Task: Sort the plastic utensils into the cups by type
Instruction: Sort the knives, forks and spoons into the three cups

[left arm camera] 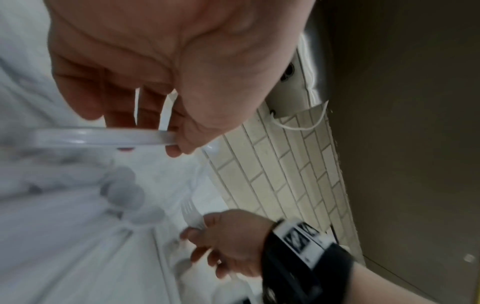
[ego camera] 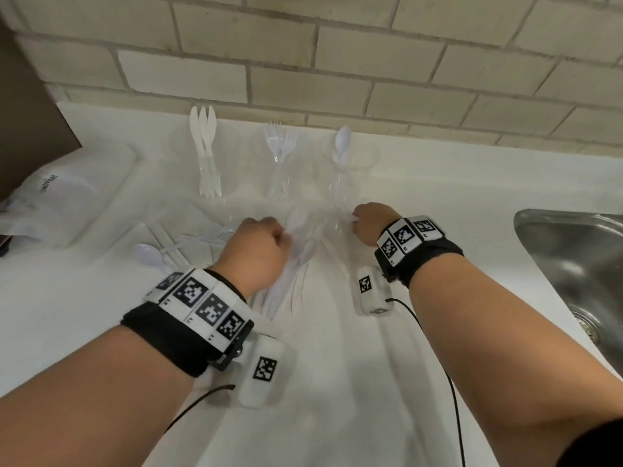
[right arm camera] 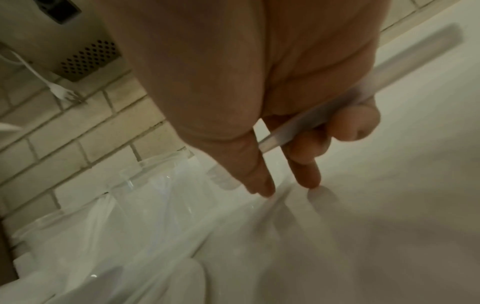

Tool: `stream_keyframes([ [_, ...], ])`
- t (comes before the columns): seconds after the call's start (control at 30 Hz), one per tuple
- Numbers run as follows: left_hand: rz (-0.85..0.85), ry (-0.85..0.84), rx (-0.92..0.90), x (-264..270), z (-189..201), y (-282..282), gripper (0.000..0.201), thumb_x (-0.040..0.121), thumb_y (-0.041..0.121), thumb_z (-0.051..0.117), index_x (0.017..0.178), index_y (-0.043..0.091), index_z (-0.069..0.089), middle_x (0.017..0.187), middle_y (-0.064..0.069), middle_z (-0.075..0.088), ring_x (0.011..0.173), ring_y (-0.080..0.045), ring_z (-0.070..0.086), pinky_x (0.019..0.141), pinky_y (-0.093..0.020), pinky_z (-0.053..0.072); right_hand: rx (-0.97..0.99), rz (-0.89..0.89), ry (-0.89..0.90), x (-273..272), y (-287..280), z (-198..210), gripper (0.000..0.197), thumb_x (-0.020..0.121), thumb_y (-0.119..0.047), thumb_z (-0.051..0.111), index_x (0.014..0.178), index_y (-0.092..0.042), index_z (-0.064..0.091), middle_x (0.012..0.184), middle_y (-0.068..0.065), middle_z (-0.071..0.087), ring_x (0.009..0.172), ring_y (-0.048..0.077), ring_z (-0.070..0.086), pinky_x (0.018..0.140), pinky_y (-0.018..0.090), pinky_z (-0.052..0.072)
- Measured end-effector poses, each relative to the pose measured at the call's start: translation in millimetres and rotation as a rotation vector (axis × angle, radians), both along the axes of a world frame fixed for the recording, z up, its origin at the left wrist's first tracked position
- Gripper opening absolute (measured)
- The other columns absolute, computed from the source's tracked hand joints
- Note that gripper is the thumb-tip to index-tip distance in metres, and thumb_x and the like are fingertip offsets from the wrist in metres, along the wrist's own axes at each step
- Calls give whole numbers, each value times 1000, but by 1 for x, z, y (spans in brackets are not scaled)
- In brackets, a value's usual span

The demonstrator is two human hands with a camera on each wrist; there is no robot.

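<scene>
Mid-table, the left hand (ego camera: 259, 251) pinches a white utensil handle (left arm camera: 103, 136); the right hand (ego camera: 369, 222) grips a fork (left arm camera: 193, 216), just before the three clear cups (ego camera: 350, 156).

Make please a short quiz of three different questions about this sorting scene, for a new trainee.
1. True or false: the knives stand in the leftmost cup.
2. Which cup holds spoons? A) left B) middle C) right
3. Fill in: the steel ____ lies at the counter's right end.

Key:
1. True; the forks take the middle cup.
2. C.
3. sink.

Extra note: the left hand and the right hand each hold a white utensil handle.
</scene>
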State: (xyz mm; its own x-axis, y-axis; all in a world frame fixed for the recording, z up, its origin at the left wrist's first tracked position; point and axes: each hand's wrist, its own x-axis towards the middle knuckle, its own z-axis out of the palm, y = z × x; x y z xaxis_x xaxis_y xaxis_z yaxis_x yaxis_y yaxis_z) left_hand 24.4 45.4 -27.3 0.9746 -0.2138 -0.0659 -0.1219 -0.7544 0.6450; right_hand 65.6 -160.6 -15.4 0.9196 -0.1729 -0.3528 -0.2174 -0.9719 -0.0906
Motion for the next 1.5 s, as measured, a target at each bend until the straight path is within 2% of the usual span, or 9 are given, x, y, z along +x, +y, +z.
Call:
stream_keyframes([
  [0.13, 30, 47, 215, 10, 2, 19, 32, 96, 26, 46, 66, 15, 42, 68, -1, 50, 73, -23, 50, 63, -29, 34, -49, 57, -14, -11, -2, -9, 26, 96, -23, 45, 100, -2, 61, 104, 11, 61, 96, 26, 58, 72, 28, 40],
  [0.27, -14, 81, 382, 8, -2, 19, 27, 95, 29, 48, 91, 5, 60, 87, -6, 60, 78, -21, 51, 68, -26, 37, -128, 109, 25, -29, 11, -17, 27, 96, -20, 45, 107, 0, 60, 96, 8, 60, 89, 26, 55, 74, 28, 39],
  [0.63, -64, 115, 323, 1, -3, 4, 31, 93, 24, 52, 114, 3, 61, 112, -13, 66, 102, -26, 61, 84, -30, 47, -32, -31, 48, -32, 29, -7, 33, 101, -13, 35, 120, 3, 55, 129, 16, 56, 120, 30, 53, 98, 32, 40],
  [0.9, -117, 129, 331, 0, -5, 9, 66, 78, 34, 74, 133, 9, 46, 127, -8, 57, 115, -25, 54, 89, -28, 42, -82, -56, -16, -11, 18, -9, 30, 92, -18, 52, 119, -7, 59, 123, 10, 61, 113, 28, 58, 85, 31, 47],
  [1.07, -137, 142, 329, 1, -3, 11, 72, 75, 32, 77, 136, 12, 44, 134, -7, 54, 119, -24, 53, 96, -30, 44, -169, 64, 108, -17, 18, -4, 33, 94, -19, 50, 124, -5, 57, 128, 10, 56, 117, 28, 55, 93, 32, 45],
  [1.17, -147, 155, 350, 1, -2, 7, 71, 76, 34, 76, 136, 11, 45, 134, -7, 54, 120, -25, 52, 98, -32, 44, -141, 134, 151, -31, 20, 2, 35, 99, -24, 43, 123, -4, 57, 127, 12, 57, 107, 26, 55, 83, 30, 43],
  [1.27, -167, 158, 381, -1, -2, 4, 69, 77, 35, 75, 135, 11, 47, 133, -7, 55, 120, -25, 52, 98, -32, 43, -31, 84, 124, -42, 19, 8, 34, 99, -28, 42, 103, -1, 63, 106, 12, 63, 85, 25, 57, 66, 25, 41],
  [1.37, -165, 163, 373, -4, -1, 1, 67, 77, 35, 75, 135, 12, 49, 132, -7, 56, 119, -24, 53, 96, -31, 42, 98, -68, 78, -53, 24, 8, 50, 96, -48, 43, 67, -8, 49, 71, 4, 54, 62, 19, 51, 65, 27, 40],
  [1.5, -154, 191, 298, -6, -1, -6, 52, 80, 25, 72, 128, 11, 56, 123, -8, 61, 109, -24, 59, 85, -28, 45, 143, -27, 79, -53, 45, 0, 66, 84, -65, 52, 112, -6, 59, 100, 6, 61, 101, 26, 61, 76, 27, 41],
])
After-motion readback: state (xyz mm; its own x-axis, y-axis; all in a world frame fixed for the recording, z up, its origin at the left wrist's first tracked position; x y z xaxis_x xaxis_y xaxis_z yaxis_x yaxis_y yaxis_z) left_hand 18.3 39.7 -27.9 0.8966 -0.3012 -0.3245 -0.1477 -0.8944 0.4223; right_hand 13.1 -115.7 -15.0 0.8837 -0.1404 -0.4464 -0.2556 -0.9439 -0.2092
